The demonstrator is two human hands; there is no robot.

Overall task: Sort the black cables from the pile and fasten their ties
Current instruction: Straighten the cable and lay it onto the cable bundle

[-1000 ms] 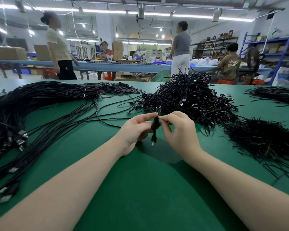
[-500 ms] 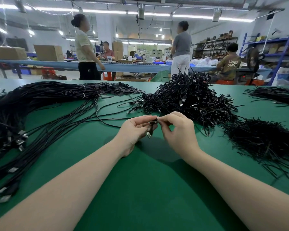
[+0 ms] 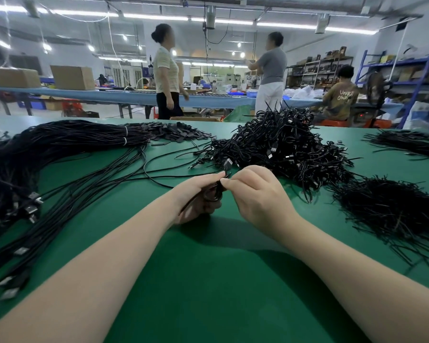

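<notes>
A: Both hands are pinching one coiled cable (image 3: 214, 191) over the worktop (image 3: 208, 280), left hand (image 3: 198, 194) cradling, right hand (image 3: 255, 194) nipping the tie.

B: It's looking light and floppy; I'd be gripping at the coil's waist.

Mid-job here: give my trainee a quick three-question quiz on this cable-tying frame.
1. True or false: both hands hold the coiled cable.
2. The heap of loose ties lies on which side of the right hand? A. left B. right
3. Fill in: the table surface is ____.

Key: 1 true, the left hand holds it too. 2 B. 3 green.
</notes>
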